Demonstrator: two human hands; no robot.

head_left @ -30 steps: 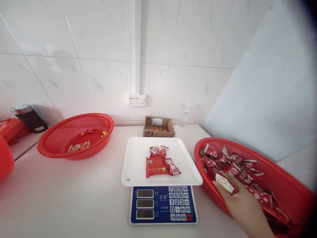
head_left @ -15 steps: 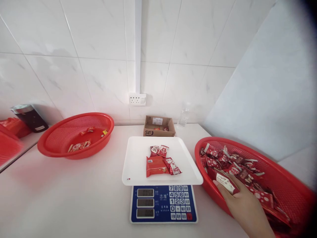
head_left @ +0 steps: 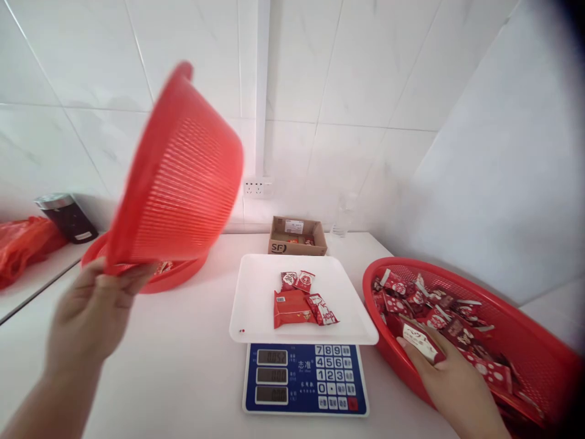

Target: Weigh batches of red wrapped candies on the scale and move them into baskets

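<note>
Raised at the left, a red perforated plastic basket (head_left: 187, 171) is tipped on its side. My left hand (head_left: 98, 311) grips its lower rim. My right hand (head_left: 439, 366) holds a red and white snack packet (head_left: 419, 341) over the near edge of the right red basket (head_left: 516, 305), where many small red snack packets (head_left: 434, 299) lie. Between my hands stands a digital scale (head_left: 304, 378) with a white tray (head_left: 256, 292). On the tray are a larger orange-red packet (head_left: 292, 308) and several smaller red and white packets (head_left: 322, 309).
Behind the raised basket, another red basket (head_left: 183, 277) sits on the white table, partly hidden. A small cardboard box (head_left: 297, 244) and a clear bottle (head_left: 342, 216) stand by the wall. At far left are a dark flask (head_left: 68, 219) and red plastic bags (head_left: 27, 247).
My left hand has come into view, lifting a red basket in front of the left one. The right hand still holds its snack packet over the right basket. The view has shifted slightly.
</note>
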